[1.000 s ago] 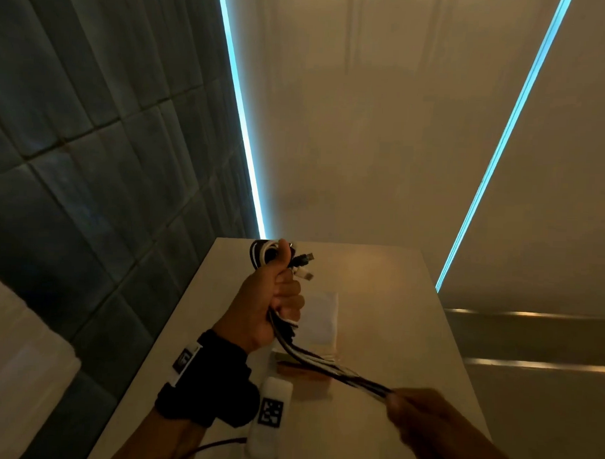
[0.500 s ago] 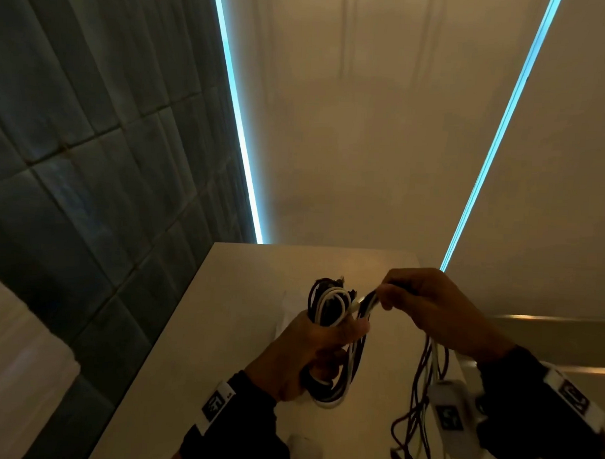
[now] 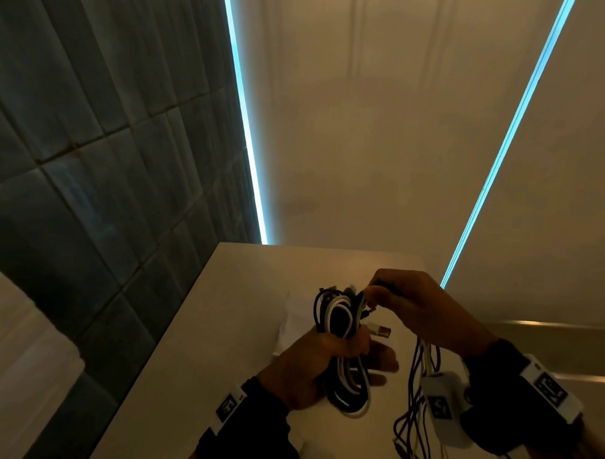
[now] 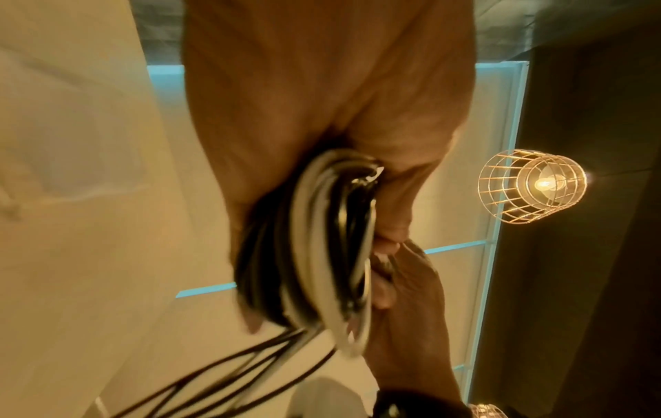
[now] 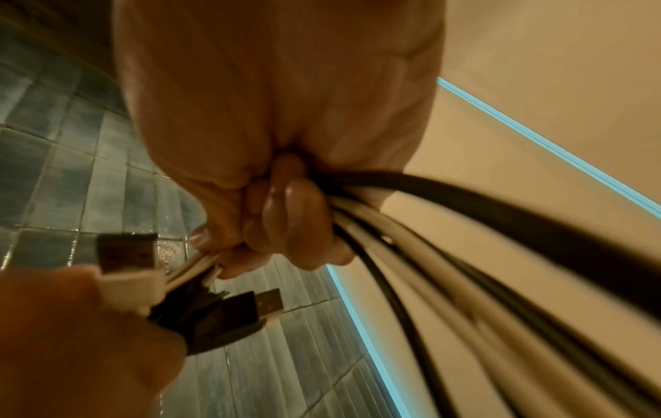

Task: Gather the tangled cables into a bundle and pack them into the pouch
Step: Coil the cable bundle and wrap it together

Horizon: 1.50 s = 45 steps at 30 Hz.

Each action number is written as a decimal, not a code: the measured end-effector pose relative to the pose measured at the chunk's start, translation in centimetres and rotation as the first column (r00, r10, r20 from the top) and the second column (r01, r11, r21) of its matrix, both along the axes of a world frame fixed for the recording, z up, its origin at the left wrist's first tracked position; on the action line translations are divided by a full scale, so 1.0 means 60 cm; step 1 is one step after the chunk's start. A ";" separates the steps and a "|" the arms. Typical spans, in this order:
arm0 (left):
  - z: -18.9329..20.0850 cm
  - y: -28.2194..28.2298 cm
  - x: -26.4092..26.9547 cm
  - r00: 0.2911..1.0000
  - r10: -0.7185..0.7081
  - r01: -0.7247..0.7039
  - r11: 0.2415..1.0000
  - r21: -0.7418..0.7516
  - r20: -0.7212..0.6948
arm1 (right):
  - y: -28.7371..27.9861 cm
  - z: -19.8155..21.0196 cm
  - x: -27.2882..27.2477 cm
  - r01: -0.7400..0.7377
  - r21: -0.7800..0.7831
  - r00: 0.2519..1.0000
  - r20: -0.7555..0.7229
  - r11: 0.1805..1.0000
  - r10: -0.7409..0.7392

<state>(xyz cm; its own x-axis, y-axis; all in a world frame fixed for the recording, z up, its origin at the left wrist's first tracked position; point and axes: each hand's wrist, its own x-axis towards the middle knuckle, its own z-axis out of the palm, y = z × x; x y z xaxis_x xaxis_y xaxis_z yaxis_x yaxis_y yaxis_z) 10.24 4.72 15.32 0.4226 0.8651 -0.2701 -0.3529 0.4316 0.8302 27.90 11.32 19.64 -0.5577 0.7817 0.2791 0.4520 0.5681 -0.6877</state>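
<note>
A coil of black and white cables (image 3: 342, 337) is held above the table, with my left hand (image 3: 327, 360) gripping it round its middle. The left wrist view shows the same coil (image 4: 322, 243) wrapped in that hand (image 4: 307, 118). My right hand (image 3: 408, 308) pinches the loose cable strands at the coil's top right; its fingers (image 5: 286, 215) close round several strands (image 5: 465, 254). The loose cable tails (image 3: 415, 405) hang down below the right wrist. USB plugs (image 5: 229, 305) stick out beside the coil. A pale pouch (image 3: 291, 325) lies on the table behind the coil, mostly hidden.
The pale table (image 3: 194, 345) runs away from me, its left edge beside a dark tiled wall (image 3: 90, 187). Blue light strips (image 3: 246, 124) line the beige wall. A caged lamp (image 4: 529, 186) hangs overhead in the left wrist view.
The right hand has come up from the low right to the top of the coil, folding the strands over. The left hand has lowered and turned the coil toward me.
</note>
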 end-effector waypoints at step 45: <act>0.017 0.070 -0.026 0.802 0.556 -0.560 0.827 -0.049 0.218 | -0.129 -0.196 0.031 0.112 -0.458 0.979 -0.101 0.882 -0.177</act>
<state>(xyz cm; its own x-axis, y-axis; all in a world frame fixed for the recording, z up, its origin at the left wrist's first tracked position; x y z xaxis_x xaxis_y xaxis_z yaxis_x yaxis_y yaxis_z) 8.67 8.91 16.33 -0.0899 0.9727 -0.2140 -0.6970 0.0920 0.7112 29.79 3.60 7.90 -0.4105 0.9102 -0.0550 0.3891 0.1204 -0.9133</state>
